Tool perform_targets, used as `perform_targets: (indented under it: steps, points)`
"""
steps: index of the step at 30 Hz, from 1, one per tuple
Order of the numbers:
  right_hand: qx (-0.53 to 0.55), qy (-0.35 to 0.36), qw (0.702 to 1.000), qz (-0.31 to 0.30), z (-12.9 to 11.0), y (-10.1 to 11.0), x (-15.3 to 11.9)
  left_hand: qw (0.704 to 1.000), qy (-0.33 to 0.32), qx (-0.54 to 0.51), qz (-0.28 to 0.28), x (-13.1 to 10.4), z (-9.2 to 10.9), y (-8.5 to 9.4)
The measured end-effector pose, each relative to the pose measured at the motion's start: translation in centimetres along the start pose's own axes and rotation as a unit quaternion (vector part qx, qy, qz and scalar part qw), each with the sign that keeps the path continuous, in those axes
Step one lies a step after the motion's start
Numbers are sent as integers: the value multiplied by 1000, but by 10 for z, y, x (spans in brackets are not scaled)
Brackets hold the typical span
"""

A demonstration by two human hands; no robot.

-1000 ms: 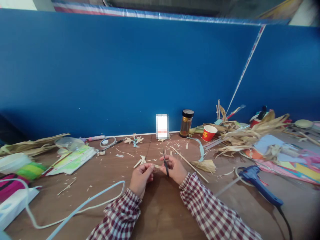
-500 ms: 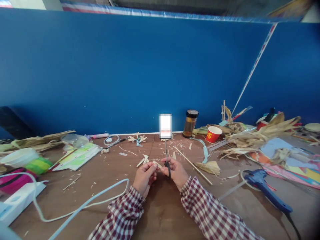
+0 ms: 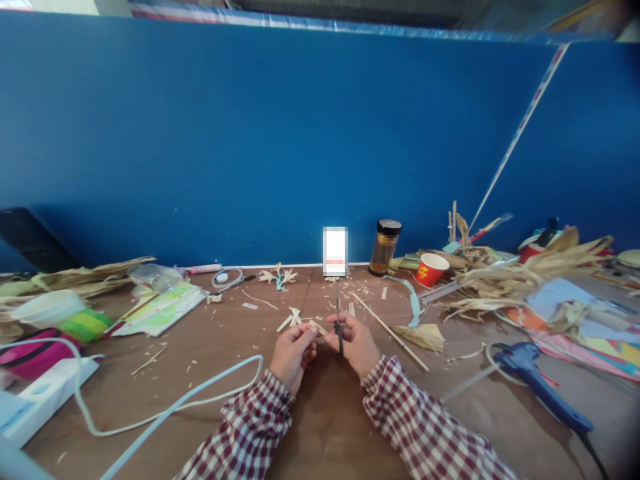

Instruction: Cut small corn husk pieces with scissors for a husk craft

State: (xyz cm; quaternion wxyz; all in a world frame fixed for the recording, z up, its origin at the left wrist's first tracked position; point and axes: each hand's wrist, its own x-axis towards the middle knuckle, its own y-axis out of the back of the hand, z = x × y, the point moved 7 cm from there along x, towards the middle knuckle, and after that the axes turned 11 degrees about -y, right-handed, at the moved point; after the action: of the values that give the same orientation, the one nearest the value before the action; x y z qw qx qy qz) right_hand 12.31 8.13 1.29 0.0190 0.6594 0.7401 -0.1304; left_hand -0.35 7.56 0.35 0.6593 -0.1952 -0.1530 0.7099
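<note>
Left hand: fingers pinching narrow pale-tan husk strip, held between the hands above brown wooden bench. Right hand: fingers around black-handled scissors, blades pointing far. Cream husk pieces just beyond left hand; thin straw-coloured stick right; dark-blue glue gun near right.

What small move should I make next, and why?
Perhaps turn the scissors toward the pale strip: your left hand pinches the strip, while your right hand holds the scissors pointing away, toward the blue partition.
</note>
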Motion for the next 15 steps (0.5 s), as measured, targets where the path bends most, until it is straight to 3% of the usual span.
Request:
perform_targets:
  steps: [15]
  points:
    - [-18,-5,1000,5,-1,-2,-3,1000,-5,15,7,0,2,0]
